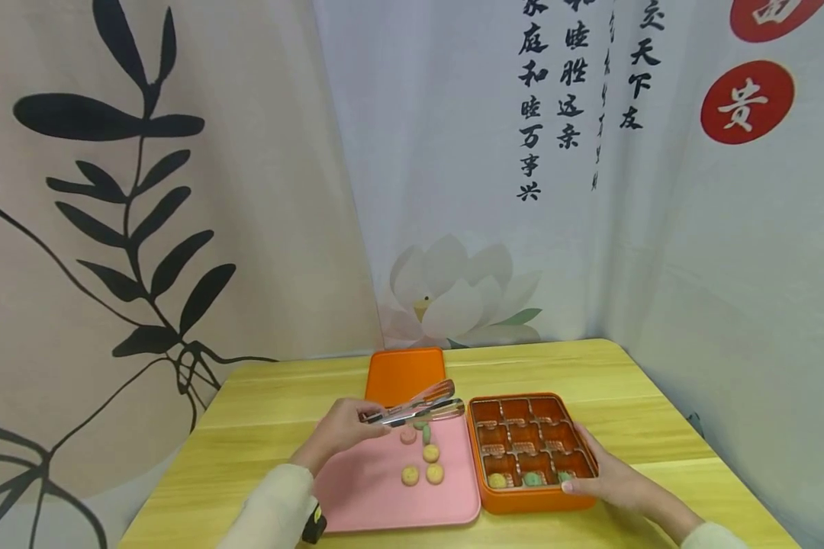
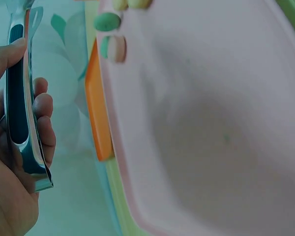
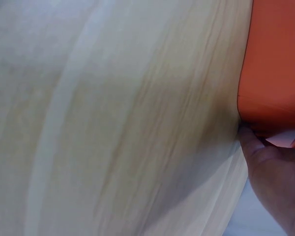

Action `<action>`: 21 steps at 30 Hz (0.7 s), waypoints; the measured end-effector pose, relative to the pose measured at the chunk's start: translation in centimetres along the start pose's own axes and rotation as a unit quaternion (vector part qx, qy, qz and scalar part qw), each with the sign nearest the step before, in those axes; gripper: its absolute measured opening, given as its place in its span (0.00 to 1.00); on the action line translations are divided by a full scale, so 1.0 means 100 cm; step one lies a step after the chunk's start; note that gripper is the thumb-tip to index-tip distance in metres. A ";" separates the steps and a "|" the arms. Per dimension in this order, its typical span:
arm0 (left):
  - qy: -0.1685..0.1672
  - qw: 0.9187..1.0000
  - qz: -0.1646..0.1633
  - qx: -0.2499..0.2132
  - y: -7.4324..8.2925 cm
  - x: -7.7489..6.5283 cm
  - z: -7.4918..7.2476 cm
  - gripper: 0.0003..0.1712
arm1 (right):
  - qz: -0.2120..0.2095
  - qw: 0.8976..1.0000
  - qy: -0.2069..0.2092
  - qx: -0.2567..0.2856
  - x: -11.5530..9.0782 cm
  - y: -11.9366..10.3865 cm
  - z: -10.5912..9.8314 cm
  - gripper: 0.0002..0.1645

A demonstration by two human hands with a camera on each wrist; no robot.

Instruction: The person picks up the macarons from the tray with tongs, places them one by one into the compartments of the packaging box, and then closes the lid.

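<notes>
Over the pink tray, my left hand holds metal food tongs with black grips. Their tips point right, spread apart, with nothing visible between them. Under and beyond them lie several small round macarons, yellow, pink and green. In the left wrist view the thumb presses one arm of the tongs and the fingers curl round the other side. My right hand grips the front right corner of an orange box, thumb over its rim. The box's divided insert holds yellow and green macarons in the front row.
A flat orange lid or tray lies behind the pink tray. The wooden table runs to a printed curtain at the back and right. The box stands close against the pink tray's right edge.
</notes>
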State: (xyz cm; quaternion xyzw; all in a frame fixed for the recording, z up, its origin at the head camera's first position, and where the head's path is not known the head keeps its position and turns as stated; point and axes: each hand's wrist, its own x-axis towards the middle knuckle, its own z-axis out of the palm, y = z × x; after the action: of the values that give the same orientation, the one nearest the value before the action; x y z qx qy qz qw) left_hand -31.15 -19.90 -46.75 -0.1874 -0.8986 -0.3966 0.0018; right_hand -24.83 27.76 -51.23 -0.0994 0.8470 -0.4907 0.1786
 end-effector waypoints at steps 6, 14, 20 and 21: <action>0.015 0.999 -0.033 0.004 -0.018 -0.012 -0.010 0.18 | 0.001 1.000 0.007 -0.009 0.000 0.000 0.001 0.69; 0.016 0.998 -0.064 0.000 -0.038 -0.022 -0.015 0.23 | -0.005 1.000 0.003 0.012 0.000 0.000 0.001 0.68; -0.002 0.999 -0.039 0.009 -0.048 -0.025 -0.014 0.11 | -0.027 0.999 -0.012 0.032 0.002 0.003 0.000 0.67; -0.005 0.999 -0.032 0.009 -0.049 -0.025 -0.013 0.10 | -0.028 0.999 -0.012 0.033 0.002 0.002 0.000 0.67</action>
State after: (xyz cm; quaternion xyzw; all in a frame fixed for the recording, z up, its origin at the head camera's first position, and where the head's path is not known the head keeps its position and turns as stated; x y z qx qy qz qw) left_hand -30.62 -24.71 -49.72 -0.1604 -0.9077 -0.3876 -0.0135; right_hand -25.05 27.84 -51.47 -0.1231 0.8250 -0.5219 0.1786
